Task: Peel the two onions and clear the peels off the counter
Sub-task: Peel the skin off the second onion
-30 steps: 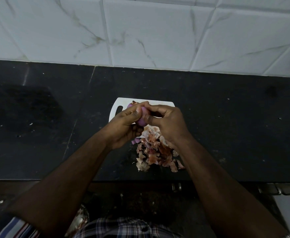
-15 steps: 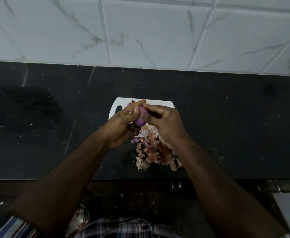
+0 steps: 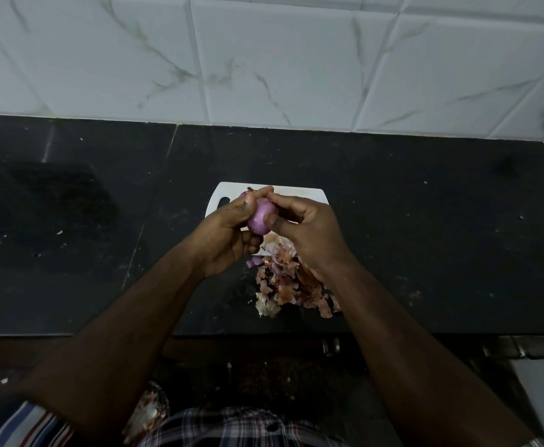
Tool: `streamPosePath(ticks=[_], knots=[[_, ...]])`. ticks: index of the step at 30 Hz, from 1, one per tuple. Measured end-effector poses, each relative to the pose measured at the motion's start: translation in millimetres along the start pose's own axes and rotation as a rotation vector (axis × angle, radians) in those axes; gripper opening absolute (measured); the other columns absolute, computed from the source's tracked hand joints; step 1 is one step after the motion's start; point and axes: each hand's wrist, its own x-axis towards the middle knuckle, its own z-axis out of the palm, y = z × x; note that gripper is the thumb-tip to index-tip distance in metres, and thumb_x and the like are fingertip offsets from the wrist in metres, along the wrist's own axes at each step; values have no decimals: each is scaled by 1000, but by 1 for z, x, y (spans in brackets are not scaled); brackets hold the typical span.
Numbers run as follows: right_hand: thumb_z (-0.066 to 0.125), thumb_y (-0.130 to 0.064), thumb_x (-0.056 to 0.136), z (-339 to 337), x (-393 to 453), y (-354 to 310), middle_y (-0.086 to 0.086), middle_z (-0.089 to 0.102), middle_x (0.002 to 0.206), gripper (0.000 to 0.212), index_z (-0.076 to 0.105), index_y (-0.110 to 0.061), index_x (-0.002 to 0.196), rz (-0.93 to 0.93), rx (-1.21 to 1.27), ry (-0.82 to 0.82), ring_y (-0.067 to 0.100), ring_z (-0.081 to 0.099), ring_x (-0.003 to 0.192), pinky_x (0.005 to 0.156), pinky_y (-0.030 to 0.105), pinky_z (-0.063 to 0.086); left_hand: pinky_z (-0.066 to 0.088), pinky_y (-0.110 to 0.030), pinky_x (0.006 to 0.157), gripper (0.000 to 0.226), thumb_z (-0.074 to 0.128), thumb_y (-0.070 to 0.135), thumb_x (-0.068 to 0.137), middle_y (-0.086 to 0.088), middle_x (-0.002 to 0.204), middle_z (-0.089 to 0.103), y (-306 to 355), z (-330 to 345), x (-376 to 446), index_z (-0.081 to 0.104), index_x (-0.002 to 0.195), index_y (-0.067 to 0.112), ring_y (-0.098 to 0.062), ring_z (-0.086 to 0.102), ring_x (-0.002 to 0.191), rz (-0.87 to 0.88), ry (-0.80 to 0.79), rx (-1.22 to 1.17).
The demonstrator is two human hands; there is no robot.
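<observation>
The onion (image 3: pixel 262 217), smooth, purple and round, sits gripped between your left hand (image 3: pixel 228 235) and right hand (image 3: pixel 307 233), above papery peels (image 3: pixel 291 285).

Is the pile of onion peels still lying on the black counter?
Yes, the pinkish-brown peel pile lies on the black stone counter beneath both hands.

White cutting board (image 3: pixel 299 192) with a handle slot lying flat on the black stone counter (image 3: pixel 425 227), white marble-veined wall tiles (image 3: pixel 280 59) behind, checked shirt (image 3: pixel 232 427) at bottom edge, metal handle (image 3: pixel 330 346) below the counter front
</observation>
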Motion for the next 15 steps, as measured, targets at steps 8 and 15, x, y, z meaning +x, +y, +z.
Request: streamPosePath(ticks=[8, 15], knots=[[73, -1, 85, 2, -4, 3, -1, 75, 112, 29, 74, -11, 112, -78, -37, 123, 9, 69, 108, 100, 40, 54, 49, -25, 58, 54, 54, 48, 92, -6, 95, 64, -2, -4, -1, 60, 140, 24, -14, 50, 60, -6, 22, -32], [76, -3, 83, -8, -5, -2, -4, 74, 95, 19, 76, -18, 95, -156, -189, 88, 7, 69, 92, 73, 20, 56, 49, -25, 58, 55, 52, 50, 93, -5, 94, 63, -4, -5, 0, 59, 140, 22, -14, 50, 61, -54, 16, -66]])
